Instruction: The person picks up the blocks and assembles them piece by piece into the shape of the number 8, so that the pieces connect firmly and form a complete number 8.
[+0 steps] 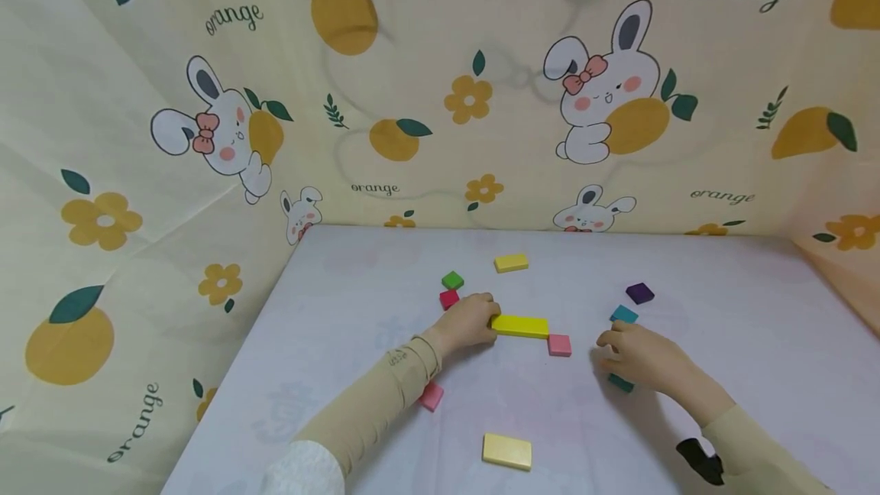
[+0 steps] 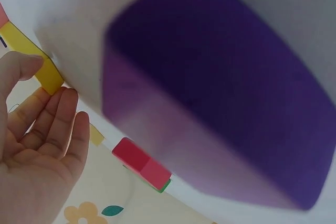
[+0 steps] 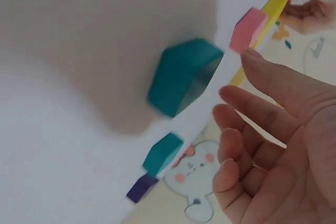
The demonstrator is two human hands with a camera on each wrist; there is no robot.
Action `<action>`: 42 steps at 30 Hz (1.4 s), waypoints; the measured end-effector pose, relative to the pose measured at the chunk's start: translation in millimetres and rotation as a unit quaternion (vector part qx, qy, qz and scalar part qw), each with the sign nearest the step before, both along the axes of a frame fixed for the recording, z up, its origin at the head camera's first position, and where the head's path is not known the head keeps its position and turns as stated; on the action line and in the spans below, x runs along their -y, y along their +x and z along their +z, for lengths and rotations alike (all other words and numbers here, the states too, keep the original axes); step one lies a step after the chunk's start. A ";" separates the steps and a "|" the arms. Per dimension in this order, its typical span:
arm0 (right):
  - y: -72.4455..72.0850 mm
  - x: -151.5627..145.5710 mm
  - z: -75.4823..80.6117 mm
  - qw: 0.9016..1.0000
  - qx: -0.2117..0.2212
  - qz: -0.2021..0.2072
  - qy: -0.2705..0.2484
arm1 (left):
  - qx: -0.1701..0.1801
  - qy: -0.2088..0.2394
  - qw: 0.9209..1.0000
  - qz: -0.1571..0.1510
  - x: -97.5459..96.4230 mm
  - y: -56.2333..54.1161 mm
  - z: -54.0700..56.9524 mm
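My left hand (image 1: 470, 321) pinches the left end of a long yellow block (image 1: 522, 326), thumb on one side and fingertips on the other, as the left wrist view shows. A pink block (image 1: 560, 345) sits at the yellow block's right end. My right hand (image 1: 645, 356) hovers between two teal blocks, with thumb and loosely bent fingers apart and nothing between them. One teal block (image 1: 624, 314) lies just beyond its fingers; the other teal block (image 1: 621, 383) is partly hidden under the hand.
A red block (image 1: 449, 299) and a green block (image 1: 452, 280) lie beyond my left hand. A yellow block (image 1: 512, 263) is at the back, a pale yellow block (image 1: 507, 451) in front. A pink block (image 1: 431, 396) borders my left sleeve. Far right lies a dark purple block (image 1: 640, 293).
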State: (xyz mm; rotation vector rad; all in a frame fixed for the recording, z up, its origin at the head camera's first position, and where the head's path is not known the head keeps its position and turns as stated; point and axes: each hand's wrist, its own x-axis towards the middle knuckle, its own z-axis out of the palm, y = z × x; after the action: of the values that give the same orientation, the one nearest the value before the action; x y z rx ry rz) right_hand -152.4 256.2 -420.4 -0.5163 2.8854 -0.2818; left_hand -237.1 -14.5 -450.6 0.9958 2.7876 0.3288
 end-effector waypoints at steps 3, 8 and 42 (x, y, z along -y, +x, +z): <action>4.4 -10.1 0.4 1.000 0.020 -0.014 0.002 | -0.001 -0.002 1.000 0.001 0.2 -0.8 0.8; 9.8 -20.5 -1.9 0.999 0.036 -0.031 0.001 | -0.006 -0.006 1.000 0.004 0.6 -1.9 0.5; -50.7 -5.4 -13.0 0.999 0.024 -0.031 -0.036 | -0.025 -0.012 1.000 -0.004 2.0 -4.4 -2.8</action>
State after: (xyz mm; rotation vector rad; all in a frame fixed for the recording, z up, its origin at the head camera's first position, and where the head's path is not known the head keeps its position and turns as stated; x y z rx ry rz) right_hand -203.1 261.6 -433.4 -0.4276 2.8567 -0.4044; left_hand -241.5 -16.4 -453.5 1.0226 2.8241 0.2712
